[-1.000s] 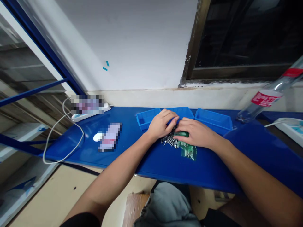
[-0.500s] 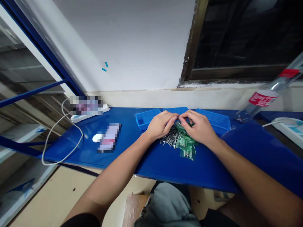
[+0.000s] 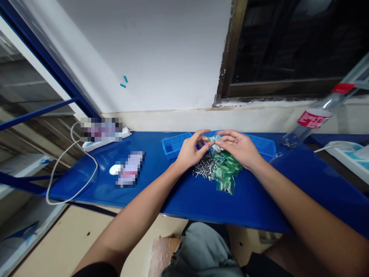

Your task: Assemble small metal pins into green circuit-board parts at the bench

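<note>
I see the small packet [image 3: 215,139] between my left grip [image 3: 191,149] and right grip [image 3: 241,148], both pinching it near the green packets [image 3: 229,165].

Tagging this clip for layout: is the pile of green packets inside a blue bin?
No, the green packets lie on the blue tabletop, beside the loose metal pieces.

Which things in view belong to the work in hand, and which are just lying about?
Work in hand:
- clear packet between left hand and right hand
- green packets
- loose metal pieces
- blue trays, probably

Apparently just lying about:
- bottle
- white oval object
- pixelated flat item
- power strip
</note>
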{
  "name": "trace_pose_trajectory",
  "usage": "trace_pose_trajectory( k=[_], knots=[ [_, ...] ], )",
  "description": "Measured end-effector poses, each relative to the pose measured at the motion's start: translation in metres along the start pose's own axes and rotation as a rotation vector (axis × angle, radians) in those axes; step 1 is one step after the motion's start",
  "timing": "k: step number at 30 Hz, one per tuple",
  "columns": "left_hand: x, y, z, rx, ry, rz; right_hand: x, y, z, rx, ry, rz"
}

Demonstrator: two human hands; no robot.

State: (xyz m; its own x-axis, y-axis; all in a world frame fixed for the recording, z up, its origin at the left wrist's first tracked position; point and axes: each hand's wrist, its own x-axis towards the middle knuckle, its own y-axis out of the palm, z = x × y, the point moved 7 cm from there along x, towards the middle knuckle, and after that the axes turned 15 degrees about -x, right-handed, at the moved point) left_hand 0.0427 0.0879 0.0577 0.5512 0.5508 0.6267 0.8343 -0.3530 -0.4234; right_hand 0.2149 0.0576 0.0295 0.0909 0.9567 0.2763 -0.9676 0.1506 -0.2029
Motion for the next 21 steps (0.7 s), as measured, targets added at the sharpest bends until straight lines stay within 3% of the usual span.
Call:
trace_pose_trajectory(
  k=[2, 7, 15, 21],
  knots=[
    [0.000, 0.000, -0.006, 0.053, 0.057, 0.025, 0.000, -0.003, -0.002, 0.020, 0.006, -0.021],
    [0.000, 0.005, -0.013, 0.107, 0.185, 0.226, -0.002, -0.008, -0.015, 0.026, 0.079, -0.072],
    [0.003, -0.011, -0.003, 0.026, 0.162, 0.018, -0.005, 0.000, 0.015, 0.165, 0.038, 0.013],
    [0.001, -0.011, 0.006, -0.065, 0.041, -0.098, -0.003, -0.003, 0.008, -0.031, 0.032, 0.014]
  ],
)
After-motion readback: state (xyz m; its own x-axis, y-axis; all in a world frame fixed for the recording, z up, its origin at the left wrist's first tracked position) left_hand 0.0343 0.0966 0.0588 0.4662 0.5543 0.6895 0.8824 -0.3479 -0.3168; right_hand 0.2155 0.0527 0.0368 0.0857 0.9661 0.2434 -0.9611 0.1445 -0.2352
